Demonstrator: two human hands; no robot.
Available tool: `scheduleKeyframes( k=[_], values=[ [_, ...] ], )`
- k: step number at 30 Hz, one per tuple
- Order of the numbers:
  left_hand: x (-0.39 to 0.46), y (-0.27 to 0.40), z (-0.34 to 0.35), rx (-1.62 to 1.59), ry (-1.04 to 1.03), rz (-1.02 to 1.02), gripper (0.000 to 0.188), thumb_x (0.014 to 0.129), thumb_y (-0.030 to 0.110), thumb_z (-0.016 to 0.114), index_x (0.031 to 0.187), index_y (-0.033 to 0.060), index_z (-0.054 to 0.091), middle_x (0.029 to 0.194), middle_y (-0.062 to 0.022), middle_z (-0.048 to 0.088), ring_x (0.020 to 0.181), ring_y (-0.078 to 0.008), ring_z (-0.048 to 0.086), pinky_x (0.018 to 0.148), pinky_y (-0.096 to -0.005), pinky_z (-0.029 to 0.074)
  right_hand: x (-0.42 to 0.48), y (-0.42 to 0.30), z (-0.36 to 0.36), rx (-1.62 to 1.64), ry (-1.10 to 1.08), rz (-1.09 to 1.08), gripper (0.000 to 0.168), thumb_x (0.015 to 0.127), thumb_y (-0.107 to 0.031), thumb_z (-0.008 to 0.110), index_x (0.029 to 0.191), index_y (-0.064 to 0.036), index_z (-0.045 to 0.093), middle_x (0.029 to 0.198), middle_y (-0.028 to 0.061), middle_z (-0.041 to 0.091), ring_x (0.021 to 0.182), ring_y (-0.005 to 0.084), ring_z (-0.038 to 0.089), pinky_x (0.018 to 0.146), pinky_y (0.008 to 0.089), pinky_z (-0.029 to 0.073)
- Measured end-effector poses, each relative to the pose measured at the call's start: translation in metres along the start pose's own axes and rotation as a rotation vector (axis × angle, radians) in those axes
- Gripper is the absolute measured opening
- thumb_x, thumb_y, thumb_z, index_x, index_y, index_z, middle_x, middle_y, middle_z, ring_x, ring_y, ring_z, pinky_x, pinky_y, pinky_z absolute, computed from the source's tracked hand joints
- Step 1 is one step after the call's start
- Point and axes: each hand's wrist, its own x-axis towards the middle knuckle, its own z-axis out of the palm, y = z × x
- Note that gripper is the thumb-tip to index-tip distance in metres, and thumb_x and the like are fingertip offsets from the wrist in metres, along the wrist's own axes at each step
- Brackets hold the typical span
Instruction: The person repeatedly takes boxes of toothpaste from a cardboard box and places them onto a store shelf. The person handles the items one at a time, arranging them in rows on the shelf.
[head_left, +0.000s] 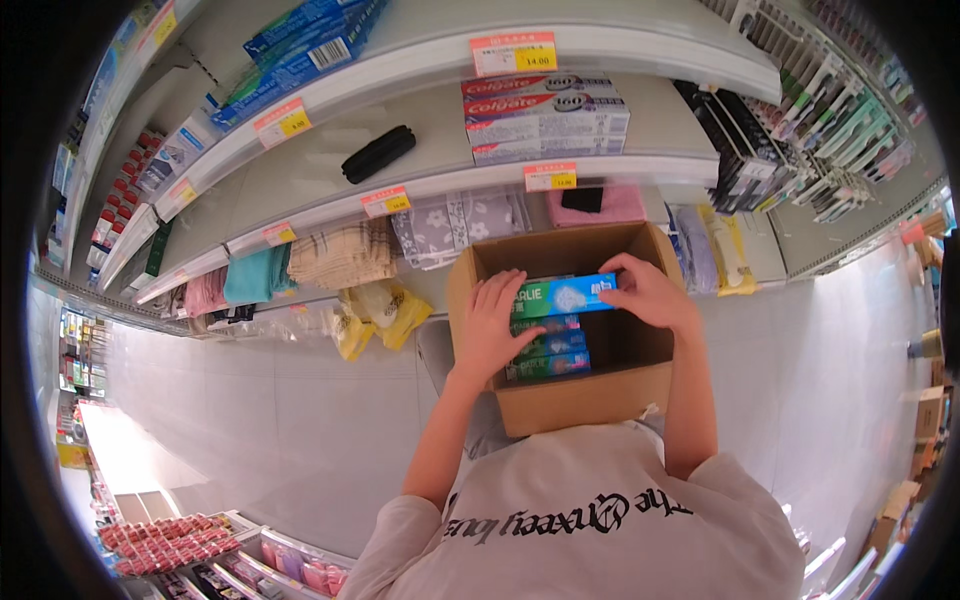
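Observation:
A green and blue Darlie toothpaste box (566, 295) lies across the top of an open cardboard carton (581, 397) in front of me. The thumb and fingers of my right hand (649, 292) pinch its right end. At the other end, my left hand (491, 326) grips the box, the thumb below it and the fingers along its far side. Several more Darlie boxes (553, 364) lie in a row inside the carton, on its left side. My left hand partly hides their left ends. Bare cardboard shows in the carton's right part.
Colgate toothpaste boxes (545, 124) are stacked on a shelf beyond the carton, with a black pouch (379, 154) to their left. Folded towels (341, 251) fill the lower shelf. Toothbrush packs (832, 127) hang at the right. Yellow-printed plastic packaging (390, 319) overhangs the shelf edge.

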Motion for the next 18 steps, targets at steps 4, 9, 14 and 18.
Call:
scheduleKeyframes(
  k=[4,9,14,18],
  values=[
    [0.004,0.005,-0.011,0.035,0.084,0.037,0.070,0.064,0.012,0.086,0.129,0.0112,0.060,0.126,-0.0072,0.061,0.119,-0.0293,0.055,0.109,-0.0484,0.037,-0.020,-0.011,0.000,0.272,0.057,-0.125,0.041,0.086,-0.012,0.075,0.122,-0.004,0.058,0.102,0.0096,0.066,0.096,0.0197,0.066,0.086,0.0339,0.054],
    [0.025,0.006,-0.053,0.177,0.209,0.082,0.065,0.063,0.009,0.083,0.125,0.0128,0.064,0.124,-0.0032,0.062,0.117,-0.0253,0.057,0.110,-0.0491,0.036,-0.020,-0.050,0.007,0.063,0.206,-0.525,0.060,0.076,-0.007,0.082,0.130,-0.008,0.057,0.129,0.0075,0.061,0.119,0.0261,0.060,0.100,0.0377,0.050],
    [0.069,0.006,-0.110,0.332,0.536,0.165,0.063,0.066,0.005,0.080,0.126,0.0107,0.062,0.137,-0.0147,0.055,0.129,-0.0362,0.049,0.110,-0.0527,0.035,0.014,-0.123,-0.004,-0.199,0.460,-0.817,0.060,0.072,-0.007,0.084,0.127,-0.008,0.060,0.127,0.0105,0.064,0.117,0.0319,0.061,0.097,0.0371,0.051],
    [0.120,0.004,-0.156,0.541,0.954,0.340,0.062,0.074,0.004,0.075,0.133,0.0084,0.056,0.145,-0.0197,0.048,0.134,-0.0402,0.044,0.111,-0.0552,0.032,0.055,-0.199,-0.016,-0.159,0.604,-0.928,0.054,0.077,-0.017,0.082,0.125,-0.008,0.061,0.119,0.0142,0.068,0.108,0.0328,0.065,0.085,0.0416,0.053]
  ],
)
